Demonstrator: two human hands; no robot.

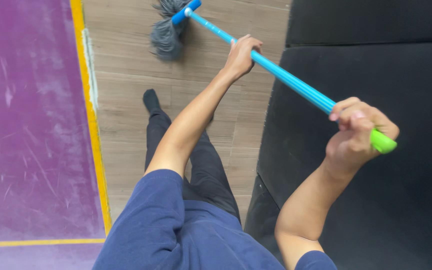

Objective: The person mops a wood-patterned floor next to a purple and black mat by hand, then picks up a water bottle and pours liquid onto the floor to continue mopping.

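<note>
An indoor room, most likely in a home, seen from above. Pale wood-look plank flooring (126,90) runs down the centre of the frame. A purple mat (31,125) with a yellow border (93,125), scuffed with white marks, fills the left side. A large black upholstered piece, apparently a sofa (376,200), takes up the right. At the top centre, a grey string mop head (166,35) on a blue handle (286,77) with a green end (383,142) rests on the planks.
</note>
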